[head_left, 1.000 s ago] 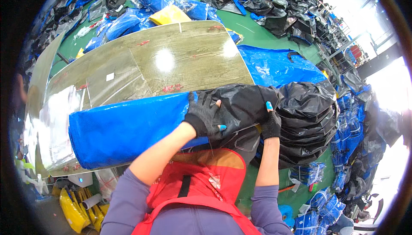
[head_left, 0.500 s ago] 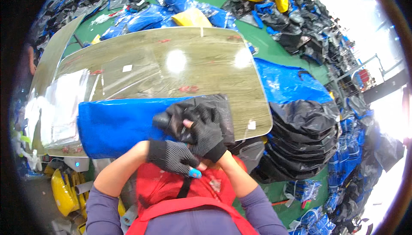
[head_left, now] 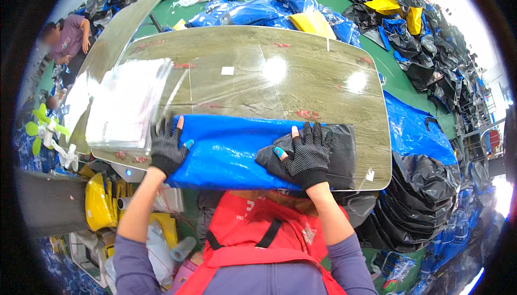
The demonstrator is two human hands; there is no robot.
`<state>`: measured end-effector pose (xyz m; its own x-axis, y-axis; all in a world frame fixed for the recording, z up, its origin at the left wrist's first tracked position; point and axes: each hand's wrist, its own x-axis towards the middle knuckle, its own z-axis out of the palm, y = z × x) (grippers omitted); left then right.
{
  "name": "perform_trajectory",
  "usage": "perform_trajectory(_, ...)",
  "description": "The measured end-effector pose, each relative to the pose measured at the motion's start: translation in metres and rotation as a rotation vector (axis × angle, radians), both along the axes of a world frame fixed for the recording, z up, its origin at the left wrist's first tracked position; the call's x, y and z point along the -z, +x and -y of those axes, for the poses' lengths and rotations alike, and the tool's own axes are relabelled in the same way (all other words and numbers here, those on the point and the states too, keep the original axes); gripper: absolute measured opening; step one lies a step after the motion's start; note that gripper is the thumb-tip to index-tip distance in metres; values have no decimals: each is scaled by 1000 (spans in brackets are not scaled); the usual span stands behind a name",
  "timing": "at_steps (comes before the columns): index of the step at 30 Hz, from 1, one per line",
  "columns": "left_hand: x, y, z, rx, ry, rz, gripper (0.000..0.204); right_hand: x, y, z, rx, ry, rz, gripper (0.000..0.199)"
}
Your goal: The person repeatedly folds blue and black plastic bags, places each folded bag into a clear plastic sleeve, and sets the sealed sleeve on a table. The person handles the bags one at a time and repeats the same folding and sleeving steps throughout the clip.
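A blue folded plastic bag (head_left: 226, 152) lies along the near edge of the table. Its right end is a black folded part (head_left: 342, 155), with a rounded black piece folded over the blue. My left hand (head_left: 168, 147), in a dark fingerless glove, rests on the left end of the bag with its fingers spread. On the black part my right hand (head_left: 309, 154), gloved the same way, presses flat with fingers apart. Blue covering shows on both thumbs. Neither hand grips anything.
The wood-patterned table (head_left: 237, 93) carries a stack of clear plastic sleeves (head_left: 129, 101) at left. A pile of black and blue bags (head_left: 414, 198) stands to the right. Wrapped blue bundles (head_left: 253, 12) lie beyond. A small green fan (head_left: 40, 128) and another person (head_left: 72, 36) are at far left.
My left hand has gone from near my body to the bag's left end. My right hand has flattened out on the black part, which lies flatter. The view has swung left.
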<state>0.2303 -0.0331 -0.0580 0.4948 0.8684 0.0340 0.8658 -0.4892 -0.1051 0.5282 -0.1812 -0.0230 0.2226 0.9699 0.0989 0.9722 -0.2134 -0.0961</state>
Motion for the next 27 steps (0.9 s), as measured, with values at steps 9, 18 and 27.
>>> perform_trajectory(9, 5, -74, -12, -440, -855, 1152, 85, 49, -81, -49, -30, -71, -131, 65)
perform_trajectory(18, -41, -70, -2, -534, -1195, 1260, 55, 31, -61, 2, -298, 444, -282, 56)
perform_trajectory(27, -120, 140, 62, -44, -1413, 1519, 37, 146, -76, 44, -373, 366, -278, 37)
